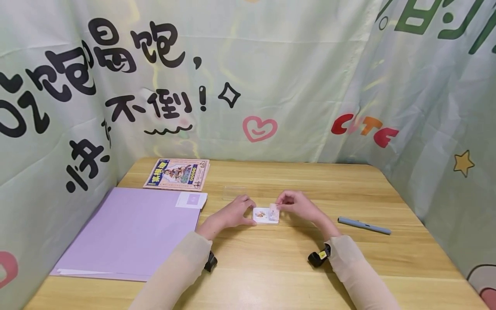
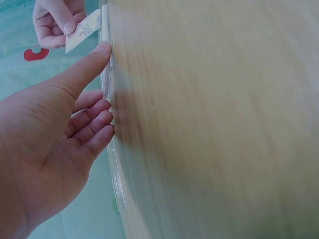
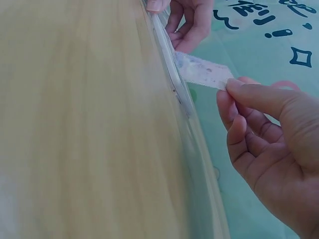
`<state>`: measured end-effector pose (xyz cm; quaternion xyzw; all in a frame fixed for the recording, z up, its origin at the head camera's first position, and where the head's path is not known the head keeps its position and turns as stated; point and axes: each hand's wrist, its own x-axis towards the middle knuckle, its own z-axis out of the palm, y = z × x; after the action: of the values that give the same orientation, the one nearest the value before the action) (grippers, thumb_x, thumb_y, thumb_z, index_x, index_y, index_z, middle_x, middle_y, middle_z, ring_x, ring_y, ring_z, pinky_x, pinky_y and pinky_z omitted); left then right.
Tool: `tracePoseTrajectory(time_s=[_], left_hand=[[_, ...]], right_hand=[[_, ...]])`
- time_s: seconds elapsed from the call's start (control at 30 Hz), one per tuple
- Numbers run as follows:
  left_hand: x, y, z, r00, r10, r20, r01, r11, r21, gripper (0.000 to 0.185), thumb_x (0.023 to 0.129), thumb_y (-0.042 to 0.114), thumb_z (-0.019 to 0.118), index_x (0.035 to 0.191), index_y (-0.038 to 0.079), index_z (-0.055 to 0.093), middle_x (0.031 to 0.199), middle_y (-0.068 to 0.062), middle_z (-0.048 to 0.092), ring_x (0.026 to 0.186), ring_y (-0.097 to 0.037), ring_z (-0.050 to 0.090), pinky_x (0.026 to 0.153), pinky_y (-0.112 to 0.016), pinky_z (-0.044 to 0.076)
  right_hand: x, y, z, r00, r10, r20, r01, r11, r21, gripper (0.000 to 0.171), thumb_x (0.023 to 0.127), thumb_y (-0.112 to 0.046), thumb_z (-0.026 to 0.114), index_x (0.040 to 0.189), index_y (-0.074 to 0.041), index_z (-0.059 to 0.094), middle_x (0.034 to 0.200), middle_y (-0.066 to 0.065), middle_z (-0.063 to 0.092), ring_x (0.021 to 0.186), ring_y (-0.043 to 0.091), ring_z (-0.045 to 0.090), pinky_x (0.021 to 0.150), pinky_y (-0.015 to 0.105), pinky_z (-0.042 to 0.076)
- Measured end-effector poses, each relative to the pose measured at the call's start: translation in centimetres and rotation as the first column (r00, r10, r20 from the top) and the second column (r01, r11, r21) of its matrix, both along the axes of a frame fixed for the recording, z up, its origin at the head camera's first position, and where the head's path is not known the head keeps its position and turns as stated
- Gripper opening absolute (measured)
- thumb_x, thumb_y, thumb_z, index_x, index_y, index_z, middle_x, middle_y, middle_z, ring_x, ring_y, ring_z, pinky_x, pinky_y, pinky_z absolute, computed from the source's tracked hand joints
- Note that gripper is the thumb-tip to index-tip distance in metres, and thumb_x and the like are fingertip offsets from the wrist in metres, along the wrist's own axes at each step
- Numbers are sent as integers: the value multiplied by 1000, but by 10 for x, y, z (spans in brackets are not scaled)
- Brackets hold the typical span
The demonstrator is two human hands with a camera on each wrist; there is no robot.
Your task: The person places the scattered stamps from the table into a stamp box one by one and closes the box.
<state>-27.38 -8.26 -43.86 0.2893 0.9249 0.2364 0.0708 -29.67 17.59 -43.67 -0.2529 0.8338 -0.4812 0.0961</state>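
Observation:
A small flat white box [image 1: 260, 220] with a printed picture on top lies at the middle of the table. My left hand [image 1: 232, 212] holds its left end, thumb at the near edge and fingers at the far side. With thumb and forefinger, my right hand [image 1: 301, 208] pinches a thin, pale printed strip of paper [image 3: 207, 70] by one end. The strip slants up from the right part of the box, its other end right at the top surface. In the left wrist view, the thumb [image 2: 89, 69] presses along the box's side.
A clear plastic sheet or lid [image 1: 234, 190] lies beyond the left hand. To the left are a large purple folder [image 1: 131, 232] with a white label and an illustrated booklet [image 1: 178, 174]. A blue-grey pen [image 1: 364, 225] lies right of the right hand. Printed curtains surround the table [image 1: 271, 280].

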Motion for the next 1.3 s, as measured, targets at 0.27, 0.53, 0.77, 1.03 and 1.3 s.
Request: tracePoseTrajectory(time_s=[0.27,0.53,0.77,1.03,1.3], left_hand=[[-1,0,0,1000,4,2,-4,1000,7,52,83,30,78,124,3,61,120,-8,55,115,-23,51,108,-40,44],[-2,1,0,1000,2,4,-2,1000,6,54,83,31,78,125,3,61,120,-8,55,115,-22,50,107,-39,44],[-2,0,-1,1000,-7,-8,8,1000,4,53,83,31,78,124,2,61,120,-8,55,114,-22,51,107,-39,44],[-2,0,-2,1000,-10,-17,10,1000,-9,54,83,32,78,124,3,61,120,-8,55,115,-22,51,107,-39,44],[-1,0,-1,1000,-8,-14,8,1000,-3,54,83,32,78,124,2,61,121,-8,55,116,-23,51,108,-39,44]], right_hand=[[-3,-4,-3,1000,16,-17,-15,1000,18,9,89,-5,68,97,-1,66,94,16,68,83,18,62,71,22,53],[-5,-7,-8,999,9,-54,-6,999,43,6,89,-5,69,94,-3,66,93,12,68,81,11,60,71,19,51],[-3,-9,-8,998,3,-56,0,999,38,7,88,-4,68,95,-1,66,92,15,67,79,12,58,69,19,50],[-5,-9,-11,999,-9,-50,11,999,36,6,89,-1,66,94,-1,66,89,14,66,77,11,58,66,20,50],[-3,-10,-10,999,-7,-33,8,1000,21,7,89,0,66,95,4,65,93,20,65,79,14,58,66,21,51]])
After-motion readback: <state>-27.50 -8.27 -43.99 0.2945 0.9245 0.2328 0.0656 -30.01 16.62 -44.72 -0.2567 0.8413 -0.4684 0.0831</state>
